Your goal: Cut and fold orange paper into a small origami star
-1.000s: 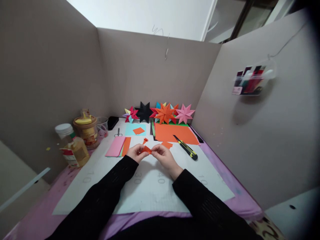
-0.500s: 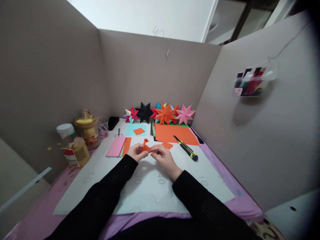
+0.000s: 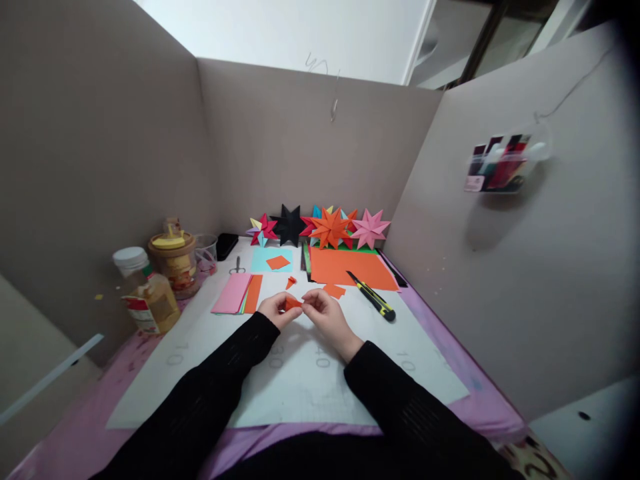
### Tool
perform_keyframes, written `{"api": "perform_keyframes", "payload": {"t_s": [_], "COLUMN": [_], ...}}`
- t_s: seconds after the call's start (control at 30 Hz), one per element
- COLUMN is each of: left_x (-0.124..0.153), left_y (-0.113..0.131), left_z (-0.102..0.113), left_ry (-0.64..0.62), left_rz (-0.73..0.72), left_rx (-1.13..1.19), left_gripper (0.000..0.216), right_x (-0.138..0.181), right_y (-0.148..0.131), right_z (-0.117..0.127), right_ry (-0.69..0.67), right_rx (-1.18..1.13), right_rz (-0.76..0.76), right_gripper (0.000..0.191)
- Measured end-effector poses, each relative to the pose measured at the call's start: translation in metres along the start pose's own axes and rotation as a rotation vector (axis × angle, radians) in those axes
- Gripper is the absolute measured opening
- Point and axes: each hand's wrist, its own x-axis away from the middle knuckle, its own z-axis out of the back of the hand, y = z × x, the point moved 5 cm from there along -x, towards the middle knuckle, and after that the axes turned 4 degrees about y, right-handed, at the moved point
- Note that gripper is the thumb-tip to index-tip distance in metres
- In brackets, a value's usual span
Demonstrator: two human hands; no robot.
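Clock from the small piece of orange paper [image 3: 293,303] between my hands, with twelve straight ahead. At nine o'clock, far to my left, stands a white-capped bottle [image 3: 153,307]; beyond it towards ten come a yellow-topped jar [image 3: 177,263] and a clear cup [image 3: 206,248]. Nearer, between nine and ten, lies a stack of cut paper [image 3: 233,293], pink on top, with scissors [image 3: 237,268] beyond it at ten. At eleven an orange square [image 3: 279,263] rests on a light blue sheet [image 3: 257,260].

My left hand [image 3: 277,310] grips the orange paper between thumb and fingers, low over the white mat [image 3: 200,393]. A small folded orange piece [image 3: 291,283] lies just past it at twelve, and a black star [image 3: 289,225] stands farther back that way. My right hand [image 3: 327,317] comes in from the right, thumb and fingertips pinching the paper's right end.

An orange star [image 3: 330,227] stands at one; at two are large orange sheets [image 3: 350,267], and at three a yellow-and-black cutter [image 3: 374,299].
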Motion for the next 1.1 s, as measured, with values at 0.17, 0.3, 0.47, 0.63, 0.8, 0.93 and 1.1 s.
{"api": "perform_keyframes", "payload": {"t_s": [0.17,0.3,0.47,0.63,0.8,0.93,1.1], "left_x": [0.000,-0.003,-0.003,0.001,-0.001,-0.003,-0.001], "left_y": [0.005,0.005,0.004,0.002,0.001,0.006,0.010], "left_z": [0.002,0.013,0.015,0.004,0.007,0.013,0.018], "left_ry": [-0.031,0.099,0.099,-0.041,0.083,0.190,0.257], "left_rz": [0.052,0.157,0.175,0.091,0.068,0.028,0.011], "left_rx": [-0.015,0.052,0.001,-0.048,0.059,0.172,0.069], "left_gripper": [0.024,0.022,0.023,0.026,0.023,0.027,0.023], "right_x": [0.000,-0.004,-0.004,0.001,0.003,0.004,-0.001], "right_y": [0.003,0.007,0.003,0.003,0.012,0.016,0.025], "right_z": [-0.001,0.006,0.006,-0.008,-0.016,-0.019,-0.007], "right_ry": [-0.018,0.041,0.014,-0.086,-0.128,-0.164,0.036], "right_rx": [-0.018,-0.043,0.003,-0.050,-0.239,-0.328,-0.387], "right_rz": [0.004,-0.023,-0.049,-0.126,-0.275,-0.342,-0.365], "right_gripper": [0.013,0.014,0.016,0.025,0.022,0.020,0.014]}}
